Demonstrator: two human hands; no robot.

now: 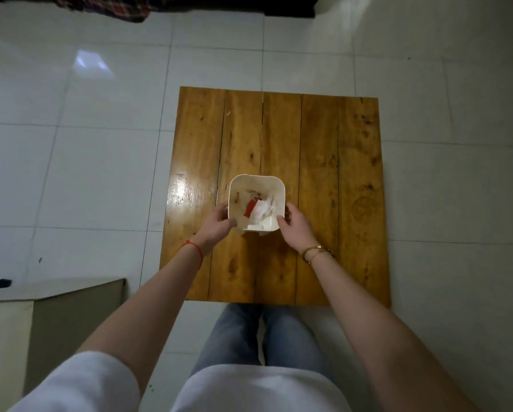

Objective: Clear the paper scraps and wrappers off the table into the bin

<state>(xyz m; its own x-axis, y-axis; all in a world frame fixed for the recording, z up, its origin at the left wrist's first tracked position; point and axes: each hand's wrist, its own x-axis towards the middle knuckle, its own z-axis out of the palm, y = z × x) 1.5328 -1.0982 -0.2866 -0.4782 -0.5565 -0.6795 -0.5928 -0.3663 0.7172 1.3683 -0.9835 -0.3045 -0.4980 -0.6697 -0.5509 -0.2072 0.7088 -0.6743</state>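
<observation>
Head view: looking straight down past both bare forearms, which reach forward over a low table.
Floor (94, 162): pale glossy tiles on every side of the table, with a bright window glare far ahead and to the left of the left hand.
Wooden table (338, 179): square top of varnished orange-brown planks running away from the person; both hands are over its near-middle part, and the boards around them show only knots and a shine patch just beyond the left hand.
Cardboard box (71, 319): brown, on the floor to the outside of the left forearm, well back from the hands.
Person's legs (264, 334): blue jeans between the two forearms, near the table's near edge; white sleeve and shirt hem at the bottom of the view.
Bin (256, 181): small white square container with rounded corners, standing upright on the table directly between the two hands.
Left hand (218, 223): fingers curled around the bin's left wall, thumb near the near-left corner; gripping it.
Right hand (296, 226): fingers curved against the bin's right wall, thumb at the near-right corner; gripping it.
Paper scraps (261, 211): crumpled white pieces inside the bin, toward the right hand's side.
Red wrapper (250, 207): inside the bin, touching the white scraps on the left hand's side.
Red string bracelet (196, 252): on the left wrist.
Gold bangle (316, 251): on the right wrist.
</observation>
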